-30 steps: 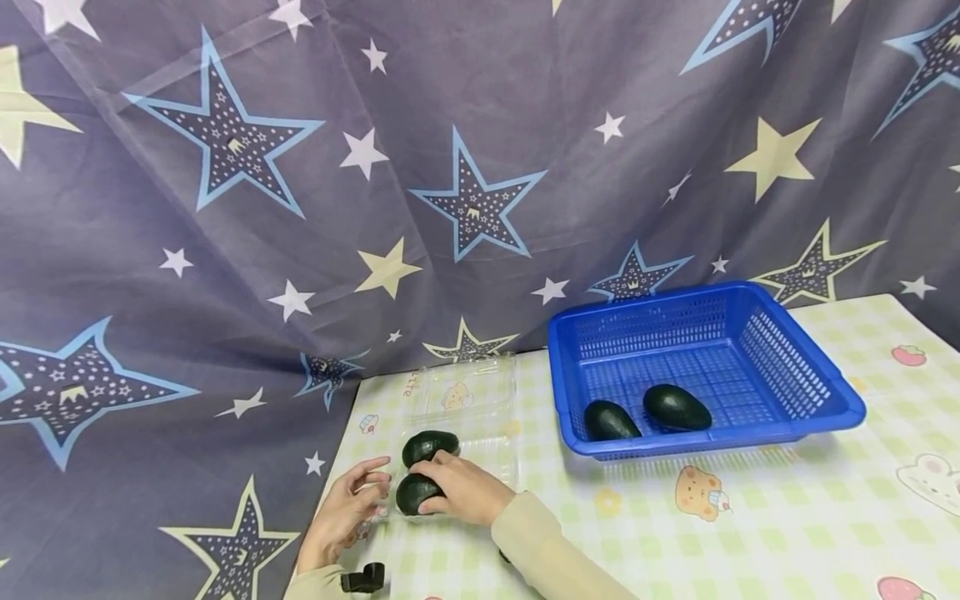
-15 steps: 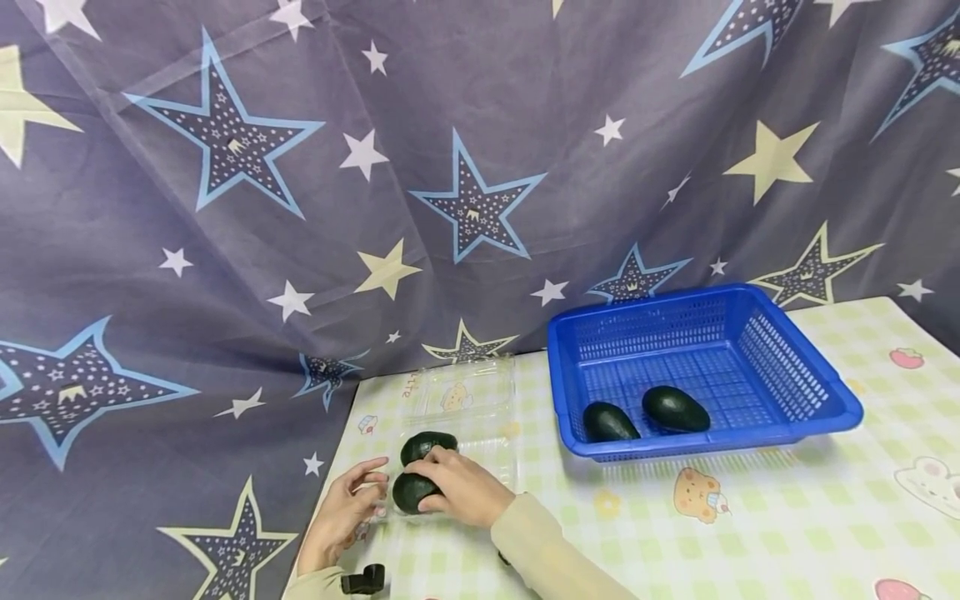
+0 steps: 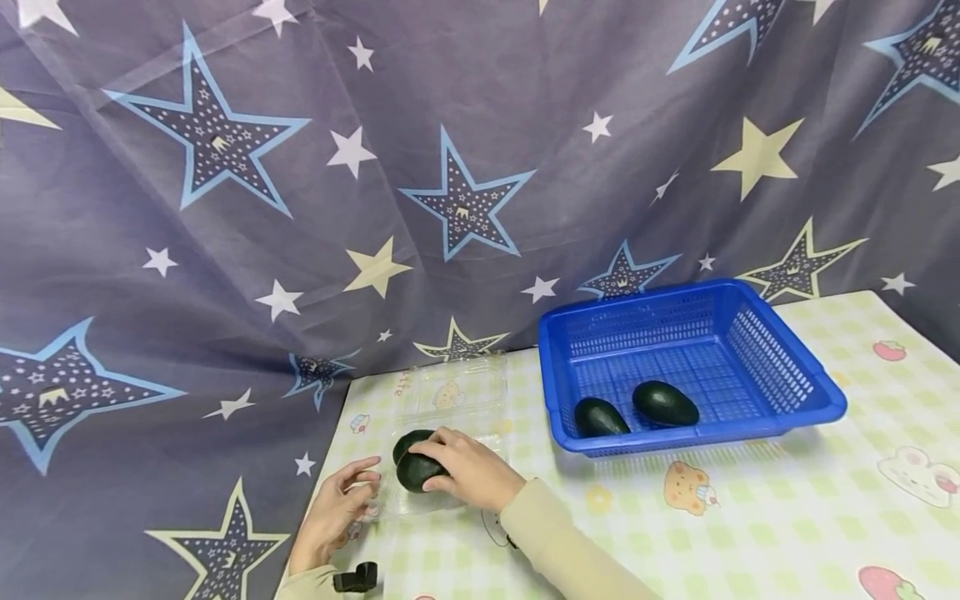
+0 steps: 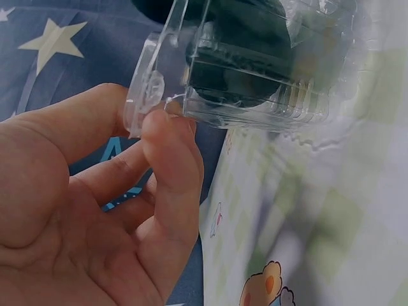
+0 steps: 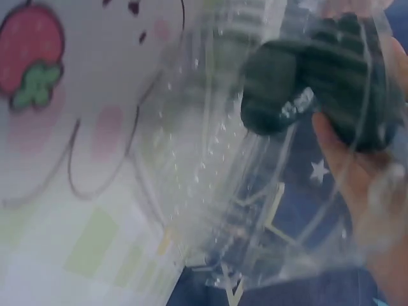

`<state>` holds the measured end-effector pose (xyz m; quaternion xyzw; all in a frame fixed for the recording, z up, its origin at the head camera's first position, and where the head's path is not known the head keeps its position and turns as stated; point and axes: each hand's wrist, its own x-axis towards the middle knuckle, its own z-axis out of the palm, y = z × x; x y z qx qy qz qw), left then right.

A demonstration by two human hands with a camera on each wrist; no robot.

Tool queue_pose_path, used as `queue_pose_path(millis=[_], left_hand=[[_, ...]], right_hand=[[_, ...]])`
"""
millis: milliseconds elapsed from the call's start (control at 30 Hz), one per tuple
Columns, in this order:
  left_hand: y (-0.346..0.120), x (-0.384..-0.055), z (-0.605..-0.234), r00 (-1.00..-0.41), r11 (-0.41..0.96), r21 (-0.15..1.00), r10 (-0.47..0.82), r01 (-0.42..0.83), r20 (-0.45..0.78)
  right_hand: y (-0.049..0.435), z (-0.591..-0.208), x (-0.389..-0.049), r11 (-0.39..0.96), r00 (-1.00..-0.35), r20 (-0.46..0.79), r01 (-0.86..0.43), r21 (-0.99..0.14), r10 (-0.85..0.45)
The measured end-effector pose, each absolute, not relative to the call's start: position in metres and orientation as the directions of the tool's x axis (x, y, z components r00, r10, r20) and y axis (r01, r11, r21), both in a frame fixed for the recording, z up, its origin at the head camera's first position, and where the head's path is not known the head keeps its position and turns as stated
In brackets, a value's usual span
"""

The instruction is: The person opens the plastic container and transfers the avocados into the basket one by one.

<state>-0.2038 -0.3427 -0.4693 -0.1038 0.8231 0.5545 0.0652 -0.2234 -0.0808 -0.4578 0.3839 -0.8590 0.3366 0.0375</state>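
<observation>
An open clear plastic clamshell box (image 4: 306, 108) lies on the table's left part, its lid (image 3: 480, 395) flat behind it. In the head view my right hand (image 3: 474, 472) grips a dark green avocado (image 3: 417, 473) over the box. Behind it, partly covered, a second avocado (image 3: 407, 442) shows. Through the plastic, the right wrist view has both avocados, one with a pale sticker (image 5: 298, 102). At the box's left edge my left hand (image 3: 334, 510) pinches the rim between thumb and fingertips, as the left wrist view (image 4: 115, 210) shows.
A blue plastic basket (image 3: 806, 371) stands to the right, with two more avocados (image 3: 664, 403) inside at its near side. A checked cloth (image 3: 600, 542) with cartoon prints covers the table. A starry curtain (image 3: 420, 125) hangs directly behind the table.
The avocado in my right hand has moved back and up, now overlapping the other one more. My left hand keeps its place at the box's edge. The head view has shifted slightly.
</observation>
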Motion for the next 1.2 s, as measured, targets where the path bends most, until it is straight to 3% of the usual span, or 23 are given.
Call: queue_pose_path(millis=[700, 1200], left_hand=[[-0.345, -0.203, -0.470, -0.968, 0.347, 0.903, -0.076, -0.252, -0.241], [-0.345, -0.205, -0.472, -0.968, 0.354, 0.902, -0.064, -0.249, -0.243]], right_hand=[[-0.033, -0.428, -0.235, 0.503, -0.718, 0.473, -0.696, -0.513, -0.511], [0.008, -0.416, -0.242, 0.562, -0.768, 0.477, -0.638, -0.526, -0.427]])
